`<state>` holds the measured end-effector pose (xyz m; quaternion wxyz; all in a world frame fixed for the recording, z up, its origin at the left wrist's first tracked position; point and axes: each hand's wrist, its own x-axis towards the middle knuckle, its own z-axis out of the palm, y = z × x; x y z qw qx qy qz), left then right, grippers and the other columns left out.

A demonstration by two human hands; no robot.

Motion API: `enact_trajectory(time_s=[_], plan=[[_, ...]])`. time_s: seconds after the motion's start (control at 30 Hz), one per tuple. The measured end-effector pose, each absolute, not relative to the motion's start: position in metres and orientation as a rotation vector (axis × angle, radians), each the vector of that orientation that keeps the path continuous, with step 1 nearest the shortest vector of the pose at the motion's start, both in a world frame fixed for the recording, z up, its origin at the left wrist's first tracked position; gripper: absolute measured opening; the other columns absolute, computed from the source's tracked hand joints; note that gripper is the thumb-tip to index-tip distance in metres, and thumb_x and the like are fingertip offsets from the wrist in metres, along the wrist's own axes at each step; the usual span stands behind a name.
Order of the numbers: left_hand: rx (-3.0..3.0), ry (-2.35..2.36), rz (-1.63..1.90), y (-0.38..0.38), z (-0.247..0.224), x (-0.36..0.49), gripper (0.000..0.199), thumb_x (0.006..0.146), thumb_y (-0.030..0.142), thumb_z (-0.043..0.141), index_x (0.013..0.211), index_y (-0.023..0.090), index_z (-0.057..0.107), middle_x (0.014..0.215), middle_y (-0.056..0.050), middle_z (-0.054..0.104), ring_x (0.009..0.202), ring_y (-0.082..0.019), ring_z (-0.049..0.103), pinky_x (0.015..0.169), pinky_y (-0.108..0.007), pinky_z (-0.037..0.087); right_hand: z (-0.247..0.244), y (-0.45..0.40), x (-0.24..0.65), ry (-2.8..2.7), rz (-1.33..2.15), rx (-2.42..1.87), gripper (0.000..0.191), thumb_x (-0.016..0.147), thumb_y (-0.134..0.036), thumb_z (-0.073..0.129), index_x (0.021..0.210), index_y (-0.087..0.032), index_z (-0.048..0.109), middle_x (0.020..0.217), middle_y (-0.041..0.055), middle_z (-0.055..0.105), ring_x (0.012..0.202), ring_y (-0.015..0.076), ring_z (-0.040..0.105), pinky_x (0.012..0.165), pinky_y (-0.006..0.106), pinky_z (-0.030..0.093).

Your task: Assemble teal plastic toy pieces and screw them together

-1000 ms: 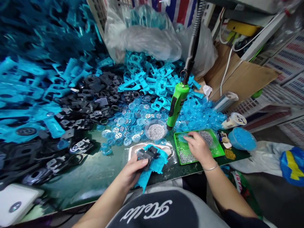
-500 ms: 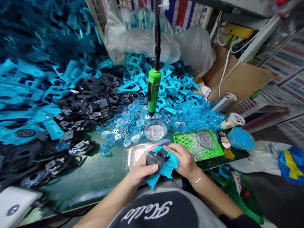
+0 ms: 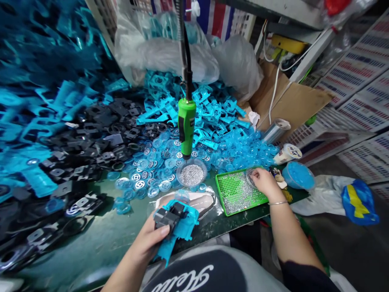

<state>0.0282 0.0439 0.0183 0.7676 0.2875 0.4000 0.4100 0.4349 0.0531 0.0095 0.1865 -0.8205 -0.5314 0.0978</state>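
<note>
My left hand (image 3: 152,234) is closed around a blue plastic shell (image 3: 186,222) with a black plastic part (image 3: 170,215) seated on it, the thumb pressed on the black part. A clear disc (image 3: 182,196) shows at its far edge. Over to the right, my right hand (image 3: 264,181) dips its fingertips, pinched together, into a small clear bowl (image 3: 249,177) of tiny silvery pieces like screws. Whatever is between those fingertips is too small to see. That bowl stands in a green perforated tray (image 3: 226,211) scattered with the same pieces.
A green electric screwdriver (image 3: 187,125) hangs above another bowl of silvery pieces (image 3: 192,174). Behind lie heaps of blue shells (image 3: 212,101), black parts (image 3: 115,117) and clear blue discs (image 3: 146,162). A white tray (image 3: 206,201) lies beyond my left hand. A blue-filled tub (image 3: 298,176) sits right.
My right hand has let go of the blue shell and moved right to the bowl in the green tray. My left hand keeps the shell, now further left in view. The view has shifted.
</note>
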Motion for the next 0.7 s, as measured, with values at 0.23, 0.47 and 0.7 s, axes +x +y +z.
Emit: enact_trajectory(time_s=[0.23, 0.47, 0.7], plan=[[0.597, 0.863, 0.85, 0.045, 0.016, 0.026, 0.061, 0.057, 0.044, 0.089, 0.112, 0.02, 0.078, 0.104, -0.012, 0.079, 0.091, -0.037, 0.074, 0.08, -0.04, 0.059, 0.02, 0.041, 0.439, -1.424, 0.35, -2.256, 0.014, 0.087, -0.024, 0.06, 0.094, -0.019, 0.071, 0.085, 0.0084, 0.077, 0.081, 0.0245, 0.073, 0.079, 0.035, 0.055], [0.638, 0.82, 0.894, 0.051, 0.019, 0.034, 0.063, 0.057, 0.043, 0.09, 0.113, 0.019, 0.077, 0.111, -0.013, 0.078, 0.102, -0.037, 0.072, 0.086, -0.038, 0.058, 0.023, 0.034, 0.437, -1.396, 0.393, -2.196, 0.012, 0.081, -0.025, 0.063, 0.083, -0.021, 0.074, 0.085, 0.0084, 0.08, 0.081, 0.025, 0.075, 0.078, 0.036, 0.057], [0.672, 0.716, 0.821, 0.051, 0.022, 0.034, 0.066, 0.063, 0.047, 0.089, 0.121, 0.02, 0.073, 0.112, -0.011, 0.077, 0.101, -0.035, 0.072, 0.089, -0.041, 0.057, 0.034, 0.033, 0.438, -1.423, 0.265, -2.118, 0.017, 0.08, -0.035, 0.062, 0.078, -0.02, 0.071, 0.087, 0.0105, 0.076, 0.086, 0.0277, 0.07, 0.087, 0.042, 0.054]])
